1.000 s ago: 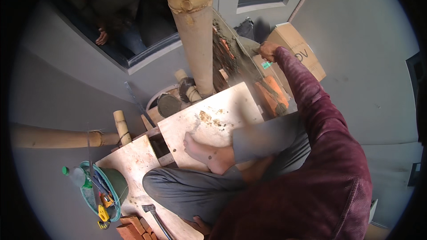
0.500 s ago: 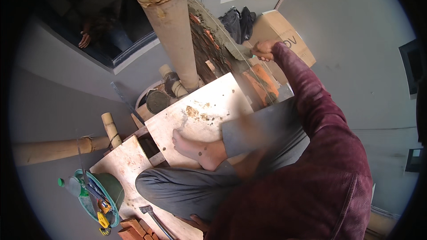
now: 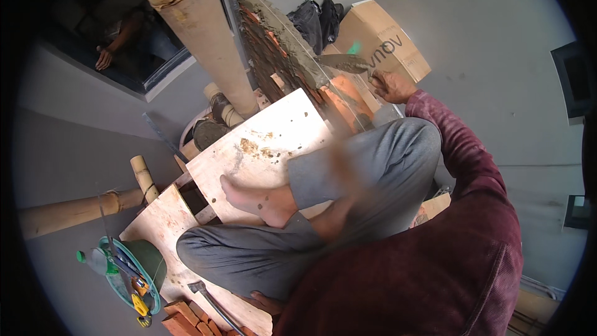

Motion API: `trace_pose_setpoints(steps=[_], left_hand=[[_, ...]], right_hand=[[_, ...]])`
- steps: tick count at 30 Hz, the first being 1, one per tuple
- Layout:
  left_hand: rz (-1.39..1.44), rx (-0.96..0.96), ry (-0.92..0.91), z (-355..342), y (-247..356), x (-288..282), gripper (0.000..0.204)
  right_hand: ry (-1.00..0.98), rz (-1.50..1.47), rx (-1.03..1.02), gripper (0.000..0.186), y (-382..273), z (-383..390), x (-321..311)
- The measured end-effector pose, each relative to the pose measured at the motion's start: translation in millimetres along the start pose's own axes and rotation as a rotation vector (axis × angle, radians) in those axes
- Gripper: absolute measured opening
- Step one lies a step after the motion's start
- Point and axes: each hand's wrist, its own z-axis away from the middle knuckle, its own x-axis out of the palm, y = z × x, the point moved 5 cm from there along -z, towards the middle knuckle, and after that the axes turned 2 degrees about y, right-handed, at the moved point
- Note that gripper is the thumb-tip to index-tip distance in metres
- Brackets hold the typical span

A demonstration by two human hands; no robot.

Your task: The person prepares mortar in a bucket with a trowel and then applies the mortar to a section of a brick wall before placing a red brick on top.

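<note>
The person sat cross-legged on a plywood board (image 3: 273, 143) high up on bamboo poles, with a bare foot (image 3: 249, 199) resting on the wood. The right hand (image 3: 392, 86) reached far out and was closed around the handle of a trowel (image 3: 341, 62). The flat blade of the trowel lay on the grey mortar (image 3: 292, 37) that ran along the top of the brick wall (image 3: 273, 65), at the far side of the board. It looked like the step in hand was spreading wet mortar along the top row of bricks. The left hand (image 3: 264, 302) was down low, near the person's own side, and seemed to press on the board, but I cannot tell if its fingers were spread or curled, since most of it was hidden. A few loose red bricks (image 3: 183, 317) lay near it, next to a hammer (image 3: 208, 302). A green bucket (image 3: 134, 270) with small tools sat on the near left. A cardboard box (image 3: 379, 40) stood on the far right. To go on, the mortar would need to be smoothed flat and even, and then a brick would have to be picked up from the near pile and set gently on top.
</note>
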Motion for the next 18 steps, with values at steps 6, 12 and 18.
trace_pose_setpoints(steps=[6, 12, 18], left_hand=[[-0.019, 0.011, 0.011, -0.7, -4.2, -0.7, 0.057], [-0.028, 0.021, 0.018, -1.6, -10.1, -2.9, 0.057], [-0.051, 0.028, 0.009, -4.3, -12.9, -2.9, 0.056]], right_hand=[[0.197, -0.077, 0.038, 0.026, 13.5, 23.8, 44.5], [0.097, -0.194, 0.187, 0.028, -27.0, 14.8, 74.9], [0.037, -0.153, 0.185, 0.027, -45.5, 11.9, 81.3]])
